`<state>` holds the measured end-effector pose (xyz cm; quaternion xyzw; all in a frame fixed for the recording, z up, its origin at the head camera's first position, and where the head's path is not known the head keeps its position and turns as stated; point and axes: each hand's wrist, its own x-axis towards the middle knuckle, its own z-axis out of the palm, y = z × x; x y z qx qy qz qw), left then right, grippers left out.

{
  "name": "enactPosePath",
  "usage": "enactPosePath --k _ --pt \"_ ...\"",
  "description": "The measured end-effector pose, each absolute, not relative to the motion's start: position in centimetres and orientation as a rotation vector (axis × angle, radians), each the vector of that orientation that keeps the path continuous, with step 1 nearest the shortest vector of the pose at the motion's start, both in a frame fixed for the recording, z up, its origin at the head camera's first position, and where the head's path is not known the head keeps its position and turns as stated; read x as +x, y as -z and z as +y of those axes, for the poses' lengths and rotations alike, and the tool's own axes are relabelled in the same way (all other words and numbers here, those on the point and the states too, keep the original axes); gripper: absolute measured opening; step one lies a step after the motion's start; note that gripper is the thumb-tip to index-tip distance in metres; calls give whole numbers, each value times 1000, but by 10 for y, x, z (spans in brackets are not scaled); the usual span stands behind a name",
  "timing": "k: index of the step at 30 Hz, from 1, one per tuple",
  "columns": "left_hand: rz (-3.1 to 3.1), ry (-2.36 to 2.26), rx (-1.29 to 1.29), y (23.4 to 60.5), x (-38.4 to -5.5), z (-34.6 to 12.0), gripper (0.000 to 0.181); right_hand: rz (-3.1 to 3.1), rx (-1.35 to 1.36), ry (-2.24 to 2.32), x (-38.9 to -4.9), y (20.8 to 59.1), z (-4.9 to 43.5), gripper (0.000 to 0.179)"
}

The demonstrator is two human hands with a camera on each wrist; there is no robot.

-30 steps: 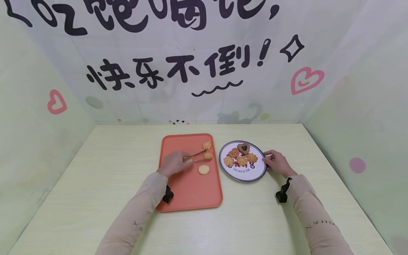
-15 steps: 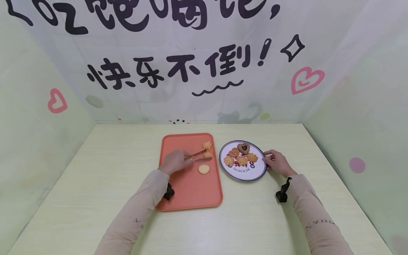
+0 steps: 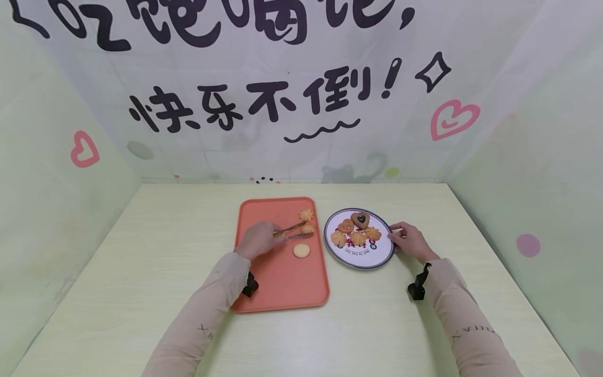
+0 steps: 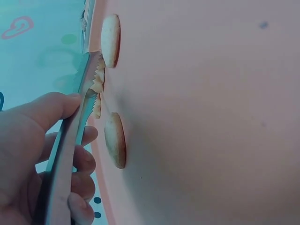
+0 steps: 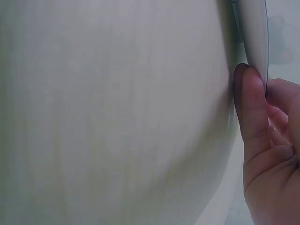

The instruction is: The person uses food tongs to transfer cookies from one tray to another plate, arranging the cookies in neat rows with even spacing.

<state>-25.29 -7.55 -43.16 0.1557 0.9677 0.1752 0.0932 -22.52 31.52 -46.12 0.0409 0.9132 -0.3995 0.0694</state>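
My left hand grips metal tongs over the orange tray. In the head view the tongs' tips reach on either side of a flower-shaped cookie on the tray. Beyond it lies another flower-shaped cookie, and nearer to me a plain round cookie. The left wrist view shows one more pale cookie beneath the tongs, mostly covered by the hand in the head view. My right hand pinches the right rim of a white plate, thumb and fingers on opposite sides.
On the plate sit several cookies: a brown heart-shaped cookie, a pretzel-like cookie and flower-shaped cookies. Tray and plate stand side by side on a pale wooden table. A printed cloth wall closes off the back.
The tongs' near arm has come up slightly toward the flower-shaped cookie, narrowing the gap between the tips. My left hand has shifted very little. Plate and right hand stay put.
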Motion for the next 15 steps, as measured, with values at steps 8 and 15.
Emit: enactPosePath --k 8,15 --pt "2867 -529 496 431 -255 -77 37 2752 111 1210 -225 461 316 36" --pt "2852 -550 490 429 -255 -77 38 2748 119 1217 -224 460 315 35"
